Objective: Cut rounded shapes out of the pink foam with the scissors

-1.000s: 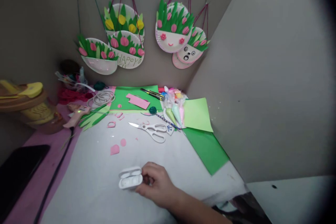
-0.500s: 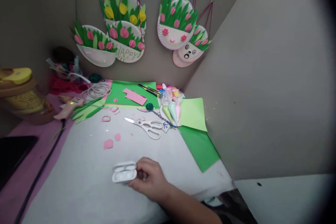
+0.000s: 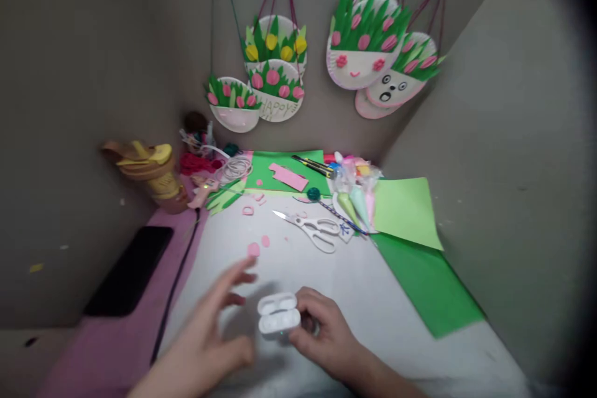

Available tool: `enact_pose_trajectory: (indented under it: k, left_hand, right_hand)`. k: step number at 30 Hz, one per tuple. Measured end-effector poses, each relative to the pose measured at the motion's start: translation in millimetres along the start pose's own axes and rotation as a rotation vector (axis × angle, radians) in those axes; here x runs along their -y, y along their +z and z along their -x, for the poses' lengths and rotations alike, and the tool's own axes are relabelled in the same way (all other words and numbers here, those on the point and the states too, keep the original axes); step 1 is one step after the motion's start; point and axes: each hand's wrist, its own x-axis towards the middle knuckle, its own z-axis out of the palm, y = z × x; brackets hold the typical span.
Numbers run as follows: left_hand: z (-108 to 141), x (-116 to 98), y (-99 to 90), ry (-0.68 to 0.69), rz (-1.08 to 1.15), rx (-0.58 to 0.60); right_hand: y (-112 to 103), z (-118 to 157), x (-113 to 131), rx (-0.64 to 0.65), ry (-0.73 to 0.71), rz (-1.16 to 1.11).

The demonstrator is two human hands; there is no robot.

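A small white earbud case [image 3: 278, 322] with its lid raised is held by my right hand [image 3: 326, 333], thumb and fingers pinching its right end. No earbuds can be made out inside it. To the left of the case is my left hand [image 3: 209, 323], slightly blurred, fingers spread and nothing between them; it does not touch the case. Beyond the hands lie pink paper pieces [image 3: 253, 249] and white-handled scissors [image 3: 313, 226] on the white table surface [image 3: 224, 249].
A glue gun [image 3: 203, 191], a coiled white cable [image 3: 234, 169] and a brown and yellow cup [image 3: 163, 181] stand back left. A black device [image 3: 130, 270] lies left. Piping bags [image 3: 358, 202] and green sheets [image 3: 426, 286] are right. Paper-plate baskets [image 3: 364, 68] hang above.
My left hand has come into view from the lower left. The view has turned to the left, and the case, still in my right hand, shows more of its inside.
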Motion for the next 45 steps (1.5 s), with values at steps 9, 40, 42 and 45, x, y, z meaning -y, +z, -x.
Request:
enact_pose_trajectory:
  k: [9,40,42,45]
  left_hand:
    - [-15,-15,7.8,0.114,-0.215,-0.022]
    - [-146,-9,-23.2,-0.159,-1.011,0.34]
    - [-153,-6,-20.8,-0.157,-0.988,0.362]
    - [-157,0,-23.0,-0.165,-0.952,0.382]
  right_hand:
    - [14,0,-7,0.112,0.218,-0.063]
    - [-89,-100,-12,0.08,0.307,1.23]
    - [-92,-103,-21,0.116,0.344,1.272]
    - [-93,-100,-33,0.133,0.35,1.221]
